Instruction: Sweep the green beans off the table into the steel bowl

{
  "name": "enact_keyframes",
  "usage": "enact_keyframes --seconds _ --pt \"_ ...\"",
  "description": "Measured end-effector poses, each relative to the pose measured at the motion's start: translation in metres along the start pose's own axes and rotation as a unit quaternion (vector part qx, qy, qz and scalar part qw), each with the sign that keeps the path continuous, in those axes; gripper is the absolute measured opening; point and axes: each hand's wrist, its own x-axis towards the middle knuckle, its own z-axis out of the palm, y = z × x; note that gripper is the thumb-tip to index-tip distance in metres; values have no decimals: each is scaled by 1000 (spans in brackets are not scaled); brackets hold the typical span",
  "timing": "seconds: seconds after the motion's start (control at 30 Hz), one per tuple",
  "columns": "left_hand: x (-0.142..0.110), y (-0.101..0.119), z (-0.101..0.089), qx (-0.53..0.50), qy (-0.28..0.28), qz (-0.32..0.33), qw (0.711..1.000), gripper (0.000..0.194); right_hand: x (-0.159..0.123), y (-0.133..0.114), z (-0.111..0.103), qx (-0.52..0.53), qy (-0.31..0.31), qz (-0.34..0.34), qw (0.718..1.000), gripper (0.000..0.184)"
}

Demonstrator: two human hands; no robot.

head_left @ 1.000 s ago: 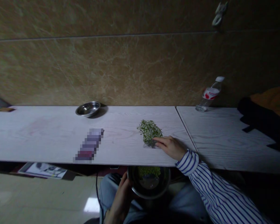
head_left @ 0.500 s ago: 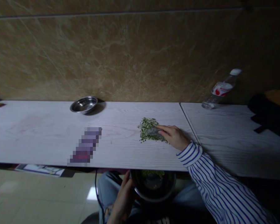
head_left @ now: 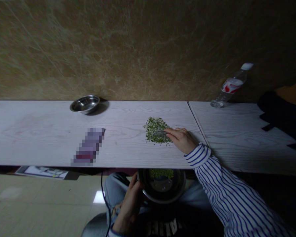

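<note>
Over a patch of small green beans (head_left: 155, 125) spread on the table, my right hand (head_left: 182, 137) grips a grey oval piece (head_left: 160, 133) between thumb and fingers. Its exact kind is unclear; it lies low against the beans. My left hand (head_left: 133, 194) is closed on the left rim of a metal bowl (head_left: 162, 197) at my lap, below the table's front edge. More green beans (head_left: 161, 173) rest inside that bowl, toward its far side. The table edge hides part of the bowl's far rim.
A smaller steel bowl (head_left: 85, 104) stands by the wall on the white wood-grain table (head_left: 128, 154). A blurred-out flat object (head_left: 88, 144) lies front left. A plastic bottle (head_left: 229, 86) leans at the back right, near dark cloth (head_left: 281, 115). A seam crosses the table.
The camera view has shifted, so the table sits higher and more of the lap bowl shows. The grey piece looks narrower in my right hand, tilted differently. My left hand keeps its hold.
</note>
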Motion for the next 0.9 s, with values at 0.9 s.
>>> enact_keyframes --seconds 0.9 --pt "0 -1 2 23 -13 1 1000 57 -31 -17 -14 -33 -1 28 999 29"
